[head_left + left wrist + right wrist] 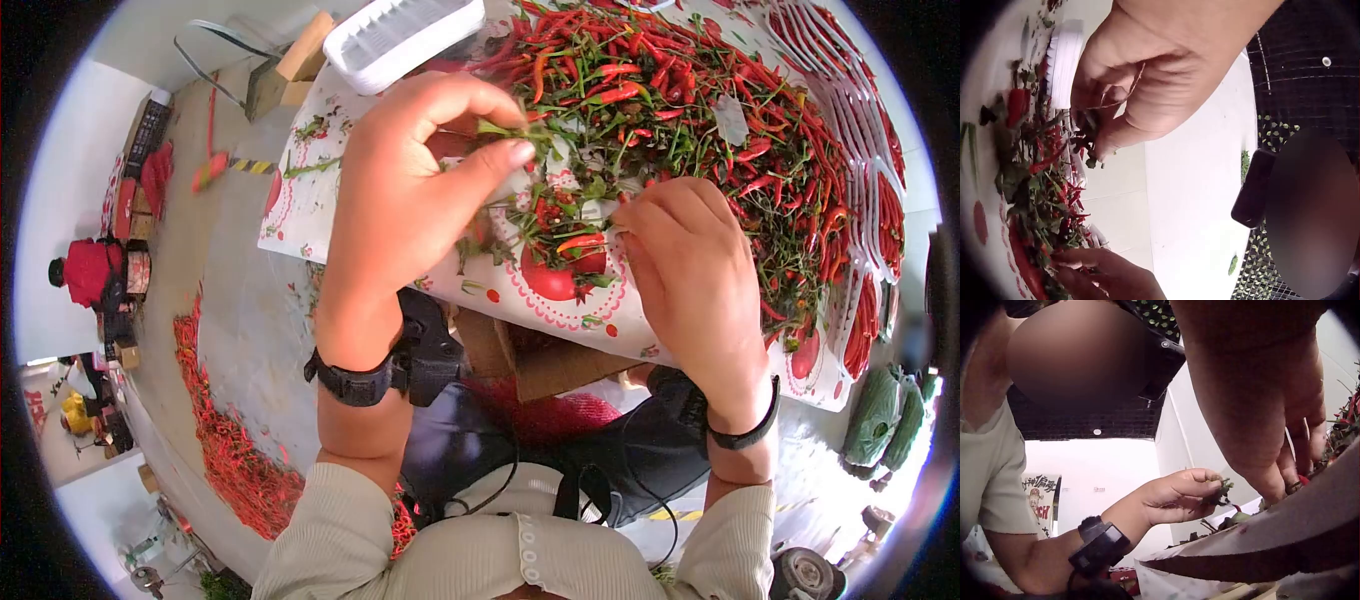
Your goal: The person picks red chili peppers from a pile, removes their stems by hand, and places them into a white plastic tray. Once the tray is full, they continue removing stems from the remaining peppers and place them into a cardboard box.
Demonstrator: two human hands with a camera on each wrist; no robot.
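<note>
The left hand (415, 185) pinches a green leafy sprig (535, 132) between thumb and fingers, raised over the table's near edge; the left wrist view shows dark leaves and a thin stem in that hand (1147, 81). To its right, the right hand (695, 265) has its fingers bent down at the leafy scraps and red chilies; whether it holds one is hidden. Between the hands lie green leaves and an orange-red chili (582, 243). A large pile of red chilies with green stems (660, 70) spreads beyond both hands.
White stacked trays (400, 40) stand at the table's back left. Clear plastic trays (855, 130) line the right side. An open cardboard box (560, 368) is below the near edge. More red chilies (235, 460) lie on the floor at left.
</note>
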